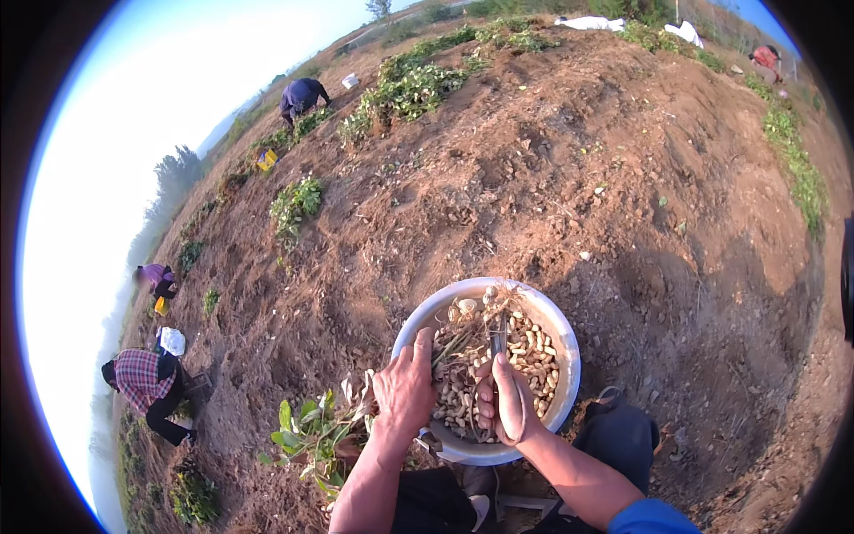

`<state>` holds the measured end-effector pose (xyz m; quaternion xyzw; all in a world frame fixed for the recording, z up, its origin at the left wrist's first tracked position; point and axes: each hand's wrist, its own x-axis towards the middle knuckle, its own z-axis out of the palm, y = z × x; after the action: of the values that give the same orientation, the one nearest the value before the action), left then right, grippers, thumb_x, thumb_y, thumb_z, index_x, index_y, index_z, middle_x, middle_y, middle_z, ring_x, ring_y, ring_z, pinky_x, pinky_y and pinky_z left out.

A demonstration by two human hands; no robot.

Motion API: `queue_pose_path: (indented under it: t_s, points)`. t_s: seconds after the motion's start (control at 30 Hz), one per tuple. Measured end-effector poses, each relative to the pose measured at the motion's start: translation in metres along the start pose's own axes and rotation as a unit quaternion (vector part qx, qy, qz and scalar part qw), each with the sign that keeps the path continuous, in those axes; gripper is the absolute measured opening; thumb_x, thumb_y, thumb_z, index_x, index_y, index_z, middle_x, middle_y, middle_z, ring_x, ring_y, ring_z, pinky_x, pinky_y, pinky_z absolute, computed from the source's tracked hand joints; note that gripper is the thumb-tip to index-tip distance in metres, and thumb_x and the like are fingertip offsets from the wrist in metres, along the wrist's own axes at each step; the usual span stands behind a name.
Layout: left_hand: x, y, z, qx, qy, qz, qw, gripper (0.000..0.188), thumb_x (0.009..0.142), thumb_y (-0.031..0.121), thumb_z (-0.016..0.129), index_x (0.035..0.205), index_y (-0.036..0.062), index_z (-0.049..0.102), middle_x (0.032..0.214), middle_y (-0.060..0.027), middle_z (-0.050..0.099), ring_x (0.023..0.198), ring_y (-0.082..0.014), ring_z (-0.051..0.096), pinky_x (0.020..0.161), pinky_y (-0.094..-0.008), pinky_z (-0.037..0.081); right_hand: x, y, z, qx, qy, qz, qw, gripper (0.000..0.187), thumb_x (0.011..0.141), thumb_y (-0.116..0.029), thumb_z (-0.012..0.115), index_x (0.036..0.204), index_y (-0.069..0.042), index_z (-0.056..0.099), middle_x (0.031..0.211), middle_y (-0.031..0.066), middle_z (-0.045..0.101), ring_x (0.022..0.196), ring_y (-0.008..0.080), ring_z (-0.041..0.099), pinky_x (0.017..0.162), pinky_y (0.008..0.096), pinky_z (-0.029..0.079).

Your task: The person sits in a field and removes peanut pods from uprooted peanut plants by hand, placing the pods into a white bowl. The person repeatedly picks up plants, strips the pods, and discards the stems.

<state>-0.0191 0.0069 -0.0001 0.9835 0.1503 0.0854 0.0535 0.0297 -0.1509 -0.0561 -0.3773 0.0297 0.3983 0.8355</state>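
My left hand (406, 384) is closed around the stems of a peanut plant (311, 440) at the left rim of a wide metal basin (572, 369). The plant's green and withered leaves hang outside the basin, lower left. Its roots and pale pods reach over the basin's middle. My right hand (510, 399) grips scissors (498, 336), their metal blades pointing away from me among the roots. Beneath both hands, many loose peanuts (458, 405) lie in the basin. My fingers partly hide the scissors' handles and the stems.
Brown, cloddy soil surrounds the basin. My dark-clothed legs (618, 436) flank its near side. Several people bend over the field, one in a plaid shirt (142, 378) at left. Green plants (409, 93) lie in a row farther off, near white sacks (592, 23).
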Motion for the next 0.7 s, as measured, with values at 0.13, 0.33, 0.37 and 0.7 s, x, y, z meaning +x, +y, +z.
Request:
queue_pose_path:
  t_s: [0.13,0.33,0.37,0.7]
  points:
    - [-0.001,-0.002,-0.001,-0.016,-0.004,-0.020,1.000,0.081,0.070,0.010,0.073,0.143,0.0114,0.036,0.101,-0.0148,0.062,0.092,-0.0352,0.064,0.072,-0.0503,0.048,0.008,-0.001,-0.006,-0.013,0.018,-0.013,1.000,0.054,0.094,-0.063,0.047,0.095,-0.009,0.050,0.062,-0.0041,0.038,0.044,0.0063,0.038,0.037,0.0215,0.032]
    - [-0.001,-0.016,-0.004,-0.011,-0.003,-0.058,0.998,0.079,0.070,0.002,0.069,0.142,0.0112,0.035,0.096,-0.0121,0.062,0.092,-0.0339,0.063,0.073,-0.0492,0.044,0.002,-0.002,-0.001,-0.002,-0.047,0.079,0.996,0.053,0.095,-0.060,0.048,0.102,-0.007,0.052,0.070,0.0014,0.050,0.053,0.0136,0.048,0.048,0.0300,0.046]
    - [0.000,-0.016,-0.004,-0.013,0.003,-0.058,0.998,0.079,0.070,0.002,0.068,0.141,0.0110,0.036,0.096,-0.0123,0.062,0.092,-0.0340,0.063,0.073,-0.0494,0.044,-0.001,-0.002,0.002,0.003,-0.053,0.090,0.995,0.053,0.095,-0.059,0.048,0.103,-0.007,0.053,0.072,0.0026,0.052,0.056,0.0149,0.051,0.051,0.0315,0.049]
    - [-0.001,-0.022,-0.001,-0.017,0.036,-0.081,0.996,0.077,0.072,0.009,0.073,0.140,0.0092,0.037,0.098,-0.0151,0.062,0.091,-0.0371,0.063,0.073,-0.0513,0.044,-0.005,0.019,-0.003,-0.056,-0.096,0.143,0.983,0.048,0.098,-0.051,0.050,0.110,-0.004,0.050,0.076,0.0034,0.054,0.060,0.0143,0.057,0.053,0.0306,0.052]
